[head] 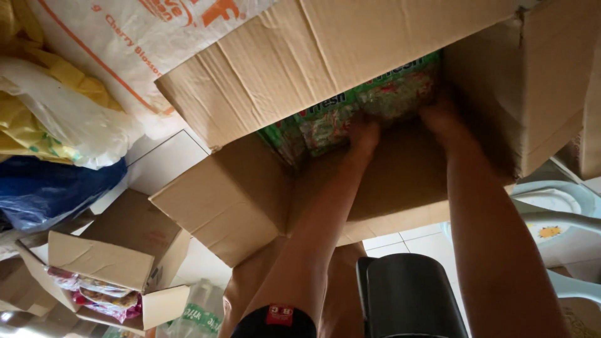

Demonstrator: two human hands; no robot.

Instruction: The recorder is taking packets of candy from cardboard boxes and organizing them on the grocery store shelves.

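As both arms run up into the open carton, I read the hands first. Left hand: fingers curled down onto the green packets, gripping the pack edge near its centre. Right hand: also pressed on the same packets at their right end; fingers partly lost in shadow, but it looks closed on the pack.

Item spec: the green packets are glossy plastic wrappers, green w/ red and white print, several side by side in a row. They sit deep inside the large cardboard box, against its far wall, approx. mid-box. Packets lie directly under and ahead of both hands, touching the fingertips; the left end of the row extends past the left hand, uncovered.

Box: plain brown corrugated, flaps folded outward; near flap hangs toward me, left of the left forearm. Right wall stands just beside the right wrist.

Outward from there:
- Small cardboard box, lower left, open, w/ pink and red snack packs inside. Well apart from the hands.
- Blue plastic bag and yellow bag, far left.
- White sack w/ orange print, top left, behind the large box.
- Black chair back, bottom centre, between the forearms.
- Pale plastic chair, right edge.
- White tiled floor below.
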